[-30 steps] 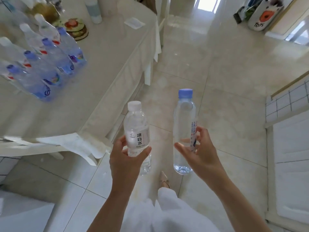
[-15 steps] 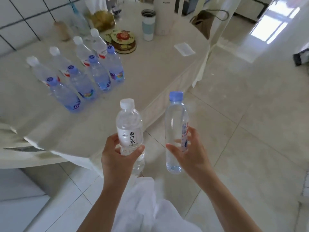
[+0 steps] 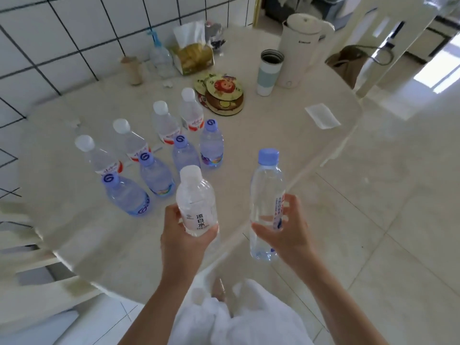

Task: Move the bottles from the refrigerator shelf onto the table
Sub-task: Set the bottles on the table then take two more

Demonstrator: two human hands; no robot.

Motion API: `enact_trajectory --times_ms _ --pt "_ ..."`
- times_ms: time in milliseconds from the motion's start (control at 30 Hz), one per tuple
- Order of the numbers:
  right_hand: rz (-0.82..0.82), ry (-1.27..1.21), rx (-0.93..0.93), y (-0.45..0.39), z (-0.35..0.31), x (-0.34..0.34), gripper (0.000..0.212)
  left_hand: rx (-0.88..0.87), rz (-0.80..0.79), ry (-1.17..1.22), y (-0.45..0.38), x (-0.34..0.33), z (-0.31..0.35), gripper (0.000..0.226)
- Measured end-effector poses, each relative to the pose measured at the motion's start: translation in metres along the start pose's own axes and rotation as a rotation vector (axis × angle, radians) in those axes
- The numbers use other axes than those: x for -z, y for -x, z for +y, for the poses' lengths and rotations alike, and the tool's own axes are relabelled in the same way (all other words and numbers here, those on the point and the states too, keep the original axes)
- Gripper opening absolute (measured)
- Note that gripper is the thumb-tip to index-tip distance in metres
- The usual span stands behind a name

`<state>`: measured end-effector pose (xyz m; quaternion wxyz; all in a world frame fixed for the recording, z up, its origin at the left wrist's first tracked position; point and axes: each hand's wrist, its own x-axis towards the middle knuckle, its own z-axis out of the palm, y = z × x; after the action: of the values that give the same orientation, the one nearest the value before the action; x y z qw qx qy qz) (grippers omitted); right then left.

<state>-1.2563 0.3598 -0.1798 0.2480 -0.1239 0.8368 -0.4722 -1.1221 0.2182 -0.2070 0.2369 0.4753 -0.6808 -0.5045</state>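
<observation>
My left hand (image 3: 183, 241) grips a short clear bottle with a white cap (image 3: 195, 197), upright above the near part of the round cream table (image 3: 261, 150). My right hand (image 3: 286, 232) holds a taller clear bottle with a blue cap (image 3: 266, 192), upright over the table's near right edge. Several water bottles stand on the table in two rows: blue-capped ones (image 3: 156, 174) in front, white-capped ones (image 3: 164, 123) behind. The refrigerator is out of view.
Further back on the table stand a cream kettle (image 3: 302, 48), a tumbler (image 3: 268, 70), round coasters (image 3: 221, 94), a tissue box (image 3: 193, 54), a small cup (image 3: 132, 69) and a white card (image 3: 322, 115). A tiled wall lies behind, a chair (image 3: 32, 265) at left, tiled floor at right.
The view has turned left and drawn closer to the table. Both hands, still holding their bottles, now hover over the table's near edge instead of over the floor.
</observation>
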Motion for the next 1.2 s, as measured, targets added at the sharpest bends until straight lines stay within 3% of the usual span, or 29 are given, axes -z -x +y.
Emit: enact_trajectory --times_ms 200,467,667,900,1200 --pt "-0.112 0.025 0.071 -0.063 -0.017 -0.015 0.048 0.020 0.020 0.031 -0.043 -0.019 0.000 0.067" --pt "-0.342 0.115 0.228 -0.143 -0.040 -0.026 0.060 0.102 0.141 -0.048 -0.081 -0.056 0.000 0.064" --pt "-0.530 0.217 0.314 -0.196 -0.036 -0.038 0.064 0.237 0.301 -0.140 -0.097 -0.093 -0.016 0.072" --pt "-0.619 0.221 0.381 -0.240 -0.016 -0.051 0.063 0.243 0.474 -0.152 -0.110 -0.126 -0.014 0.067" --pt "-0.709 0.209 0.443 -0.254 0.003 -0.058 0.065 0.262 0.425 -0.142 -0.102 -0.128 -0.023 0.073"
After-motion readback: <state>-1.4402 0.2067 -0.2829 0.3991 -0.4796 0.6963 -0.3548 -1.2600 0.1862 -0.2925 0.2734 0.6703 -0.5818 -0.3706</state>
